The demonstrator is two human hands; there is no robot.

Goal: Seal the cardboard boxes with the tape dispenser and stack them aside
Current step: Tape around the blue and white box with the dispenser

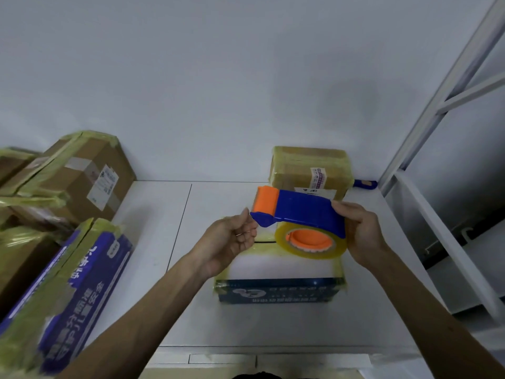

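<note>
Blue print with white characters covers the nearest box (82,291), which lies at our left side with yellowish tape along its edges. Brown taped boxes (90,173) are piled behind it and beside it, up to the wall.

Straight in front of us, on the white surface (355,310), stands the small box (278,269) with a white top and a dark blue front. Yellowish tape runs around its top edges and corners.

Above this box we hold the tape dispenser (303,212) in the air, not touching the cardboard. Our right hand (360,233) grasps its rear end, with the thumb on the blue cover and the fingers curled around the back. The roll of clear yellowish tape (311,242) sits on an orange hub under the blue cover. The orange front part points to the left.

Our left hand (232,239) is palm up just beside the blue nose of the dispenser, with the fingers half curled. The fingertips are at the nose, but we cannot tell if they pinch a tape end or hold nothing.

Farther back, another brown box (308,165) wrapped in tape stands against the wall, with a label on its front. A blue handle (364,184) shows from behind its right side. A white metal frame (437,91) rises at the right.
</note>
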